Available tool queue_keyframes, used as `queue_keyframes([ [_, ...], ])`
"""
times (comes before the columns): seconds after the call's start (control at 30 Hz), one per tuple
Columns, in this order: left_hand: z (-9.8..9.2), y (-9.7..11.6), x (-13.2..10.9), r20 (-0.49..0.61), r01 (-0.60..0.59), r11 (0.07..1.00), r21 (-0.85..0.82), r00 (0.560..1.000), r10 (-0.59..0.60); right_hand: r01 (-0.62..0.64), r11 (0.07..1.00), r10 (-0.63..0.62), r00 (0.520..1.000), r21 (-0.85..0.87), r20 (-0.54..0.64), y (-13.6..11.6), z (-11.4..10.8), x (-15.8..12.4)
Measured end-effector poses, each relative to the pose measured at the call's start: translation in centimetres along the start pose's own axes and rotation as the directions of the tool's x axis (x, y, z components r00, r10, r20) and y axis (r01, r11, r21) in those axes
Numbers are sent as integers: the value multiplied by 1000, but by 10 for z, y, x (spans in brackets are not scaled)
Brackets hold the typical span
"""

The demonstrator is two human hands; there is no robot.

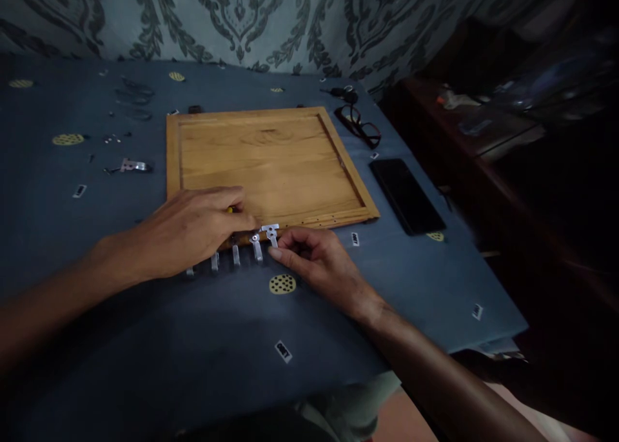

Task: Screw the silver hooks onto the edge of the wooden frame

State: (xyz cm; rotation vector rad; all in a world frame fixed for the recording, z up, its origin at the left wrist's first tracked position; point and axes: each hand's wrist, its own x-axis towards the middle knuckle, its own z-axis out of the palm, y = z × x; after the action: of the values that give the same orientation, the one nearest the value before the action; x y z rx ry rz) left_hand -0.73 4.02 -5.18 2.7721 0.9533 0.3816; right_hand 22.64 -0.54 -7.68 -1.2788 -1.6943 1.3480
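A framed wooden board [265, 164] lies on the blue patterned cloth. Along its near edge sits a row of small metal clips [236, 255], several of them hanging over the edge. My right hand [314, 255] pinches the rightmost metal clip [271, 234] between thumb and finger, against the board's edge. Over the near left part of the board rests my left hand [207, 229], its fingers curled round something with a bit of yellow showing; most of that thing is hidden. Small dark holes run along the near rail to the right of the clips.
A black phone [407, 195], glasses [358, 124] and keys [342, 93] lie right of the board. To its left are a loose metal clip [134, 166] and small screws [113, 139]. A dark wooden furniture edge [483, 164] stands beyond the table's right side.
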Motion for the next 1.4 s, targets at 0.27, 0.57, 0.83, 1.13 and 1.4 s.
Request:
queue_keyframes([
  [0.27,-2,3,4,32,-24,999,28,999,23,-5,1000,5,1000,19,8,1,0,0],
  [0.57,-4,5,6,124,-2,999,50,992,-4,0,1000,0,1000,6,6,-2,0,1],
  [0.83,-5,6,8,169,34,999,-16,985,-31,-2,999,4,999,40,-40,-1,2,-1],
  [1.13,-4,5,10,169,14,999,-32,986,-8,2,999,2,997,50,-74,4,5,-5],
  [1.4,-5,7,12,153,8,1000,-20,988,-5,13,999,-17,992,-32,-125,7,7,-9],
])
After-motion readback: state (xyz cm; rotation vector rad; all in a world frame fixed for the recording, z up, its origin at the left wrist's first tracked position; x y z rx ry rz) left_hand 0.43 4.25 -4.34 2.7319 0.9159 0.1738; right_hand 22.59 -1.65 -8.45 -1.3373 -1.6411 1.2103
